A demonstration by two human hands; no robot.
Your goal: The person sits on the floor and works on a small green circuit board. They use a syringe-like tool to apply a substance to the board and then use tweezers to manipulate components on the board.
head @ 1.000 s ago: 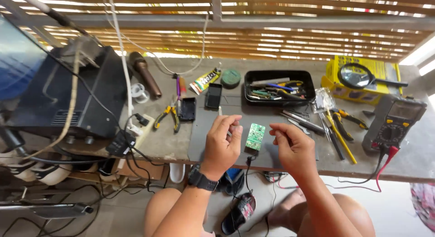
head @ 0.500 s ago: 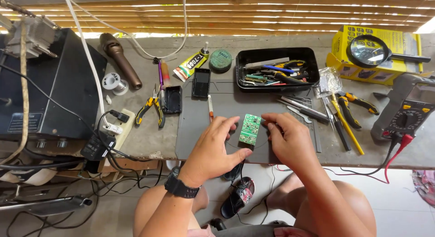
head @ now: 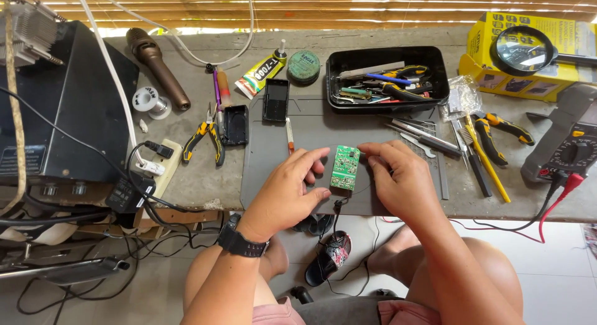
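Left hand [head: 287, 191]: my fingers pinch the green circuit board [head: 345, 168]'s left edge.
Right hand [head: 400, 179]: grips its right edge.
Under it: grey mat [head: 273, 151].

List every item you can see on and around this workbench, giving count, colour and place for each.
circuit board: 1, green, mat centre, between both hands
work mat: 1, grey, bench middle
tool tray: 1, black, behind mat
pliers: 1, yellow-black, left of mat
multimeter: 1, grey, right edge
magnifying glass: 1, black, on yellow box
microphone: 1, brown, back left
left hand: 1, at board's left edge
right hand: 1, at board's right edge
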